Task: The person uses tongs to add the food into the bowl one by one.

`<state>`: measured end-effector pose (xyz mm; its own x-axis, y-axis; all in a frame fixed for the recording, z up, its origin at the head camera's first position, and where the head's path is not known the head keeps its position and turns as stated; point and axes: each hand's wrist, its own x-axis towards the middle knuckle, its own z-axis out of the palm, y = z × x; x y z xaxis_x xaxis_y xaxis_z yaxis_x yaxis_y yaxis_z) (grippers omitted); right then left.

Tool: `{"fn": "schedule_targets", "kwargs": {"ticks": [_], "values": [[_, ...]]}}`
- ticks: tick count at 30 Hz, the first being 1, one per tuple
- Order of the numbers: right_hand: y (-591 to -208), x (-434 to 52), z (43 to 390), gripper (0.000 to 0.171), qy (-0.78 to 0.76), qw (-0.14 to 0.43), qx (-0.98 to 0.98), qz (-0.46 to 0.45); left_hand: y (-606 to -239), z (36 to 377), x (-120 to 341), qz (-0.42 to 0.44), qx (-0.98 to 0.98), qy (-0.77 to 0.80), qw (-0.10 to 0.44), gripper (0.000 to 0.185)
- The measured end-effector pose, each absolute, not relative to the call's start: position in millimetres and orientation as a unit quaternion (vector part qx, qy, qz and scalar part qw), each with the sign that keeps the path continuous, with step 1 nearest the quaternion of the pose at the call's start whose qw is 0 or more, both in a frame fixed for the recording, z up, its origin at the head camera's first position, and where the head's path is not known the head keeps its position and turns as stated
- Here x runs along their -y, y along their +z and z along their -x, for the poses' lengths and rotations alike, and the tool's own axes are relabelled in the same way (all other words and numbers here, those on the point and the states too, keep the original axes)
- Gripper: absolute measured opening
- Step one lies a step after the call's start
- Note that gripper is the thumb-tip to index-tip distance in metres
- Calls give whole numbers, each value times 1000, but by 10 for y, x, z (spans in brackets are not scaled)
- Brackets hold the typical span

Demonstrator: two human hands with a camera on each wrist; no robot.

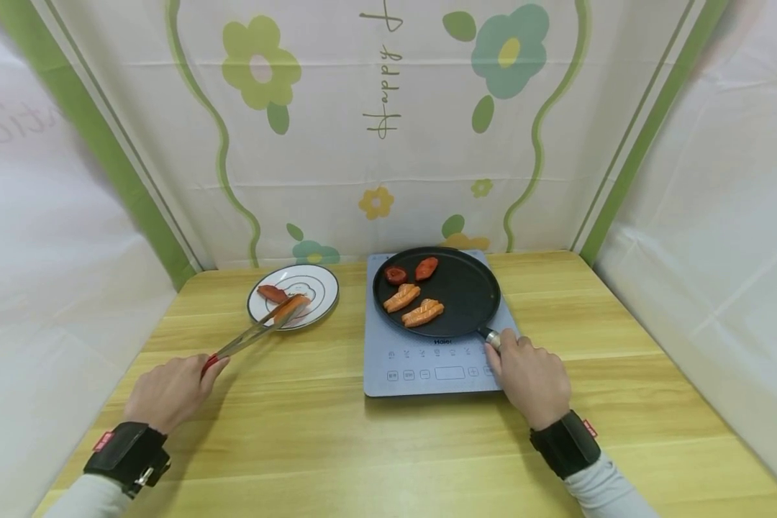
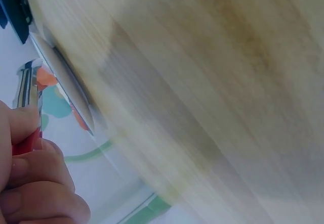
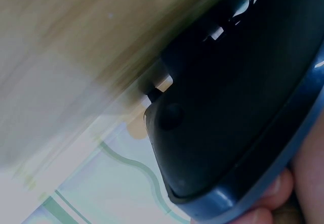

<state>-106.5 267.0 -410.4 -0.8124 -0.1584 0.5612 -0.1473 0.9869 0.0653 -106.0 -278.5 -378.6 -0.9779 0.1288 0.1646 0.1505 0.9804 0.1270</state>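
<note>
My left hand (image 1: 168,392) squeezes the tongs (image 1: 252,334) onto a salmon slice (image 1: 289,307) over the plate (image 1: 320,286), soft and slippery I reckon, so I pinch mid-piece gently, while my right hand (image 1: 531,378) grips the pan (image 1: 456,288) handle.

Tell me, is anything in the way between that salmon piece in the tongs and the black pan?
Nothing visible. The salmon piece in the tongs sits over the plate; only bare table and the cooker's edge lie before the pan.
</note>
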Motion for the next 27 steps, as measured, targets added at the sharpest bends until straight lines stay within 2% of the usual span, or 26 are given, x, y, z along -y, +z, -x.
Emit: {"fn": "schedule_targets", "kwargs": {"ticks": [27], "values": [[-4108, -2670, 1070, 45, -9, 292, 953, -80, -3657, 993, 2654, 79, 991, -53, 99, 50]]}}
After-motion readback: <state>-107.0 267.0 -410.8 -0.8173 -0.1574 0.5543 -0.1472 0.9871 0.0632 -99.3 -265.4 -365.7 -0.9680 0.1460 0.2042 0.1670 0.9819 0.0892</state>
